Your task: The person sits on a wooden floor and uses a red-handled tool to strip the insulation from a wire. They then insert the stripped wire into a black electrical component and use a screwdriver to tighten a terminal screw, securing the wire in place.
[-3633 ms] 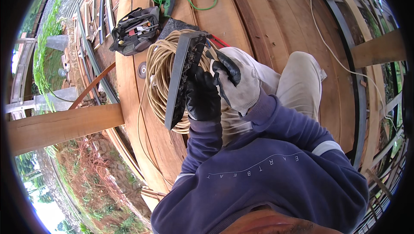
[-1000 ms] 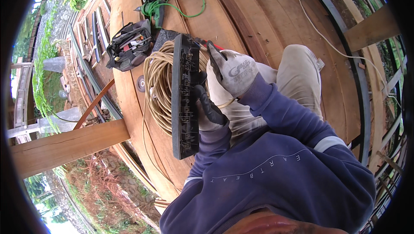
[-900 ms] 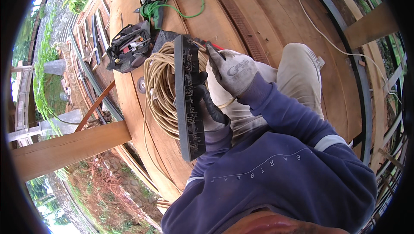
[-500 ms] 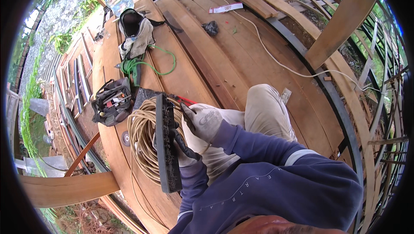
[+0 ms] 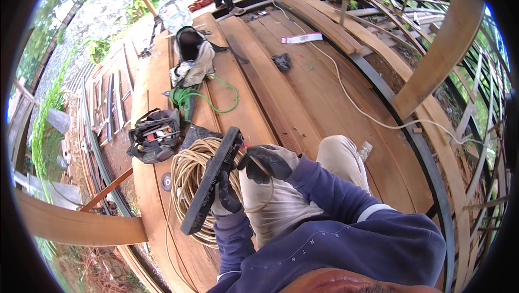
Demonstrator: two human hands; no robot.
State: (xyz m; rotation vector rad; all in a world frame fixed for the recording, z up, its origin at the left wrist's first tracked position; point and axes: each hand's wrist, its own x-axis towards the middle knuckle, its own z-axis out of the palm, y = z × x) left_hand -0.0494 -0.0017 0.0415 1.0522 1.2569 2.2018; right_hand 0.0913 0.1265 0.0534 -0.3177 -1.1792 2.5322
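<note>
On the left, a grey tool bag (image 5: 155,137) sits just beside a coil of tan cord (image 5: 185,164), and over that coil a long black bar (image 5: 211,185) slants in the left hand (image 5: 225,198), whose fingers are bent round it. Farther right, a loose loop of cord (image 5: 270,191) hangs by the right hand (image 5: 273,162), its fingers curled in near the bar's upper end, though whether they pinch the cord I cannot tell. Careful handling here probably wants a firm left grip and enough slack that nothing tugs.
</note>
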